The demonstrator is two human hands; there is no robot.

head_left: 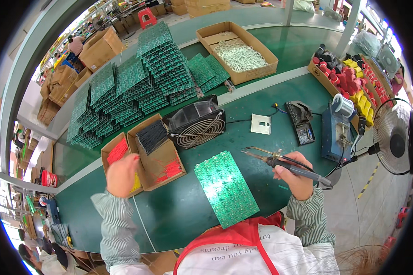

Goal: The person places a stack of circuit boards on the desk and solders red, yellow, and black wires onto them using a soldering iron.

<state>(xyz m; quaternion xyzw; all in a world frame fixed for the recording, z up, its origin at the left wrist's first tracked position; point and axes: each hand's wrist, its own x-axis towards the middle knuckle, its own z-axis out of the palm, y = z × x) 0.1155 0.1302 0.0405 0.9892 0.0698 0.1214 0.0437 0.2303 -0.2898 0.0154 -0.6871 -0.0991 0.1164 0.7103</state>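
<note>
Head view | Left hand [121,178]: near red wires [118,150]; we cannot tell whether it holds anything | Right hand [299,181]: we grip soldering iron [313,175] | Board [227,190]: on bench [170,217], between our hands, nearer the right.

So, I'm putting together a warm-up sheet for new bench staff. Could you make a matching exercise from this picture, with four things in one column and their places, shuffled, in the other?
Things
1. soldering iron
2. round fan
3. white strands
4. single circuit board

Places
A. in an open cardboard box
B. lying on the green table, close in front of the person
C. held in the right hand
D. beyond the table's right edge

Right pairs: 1-C, 2-D, 3-A, 4-B
</note>
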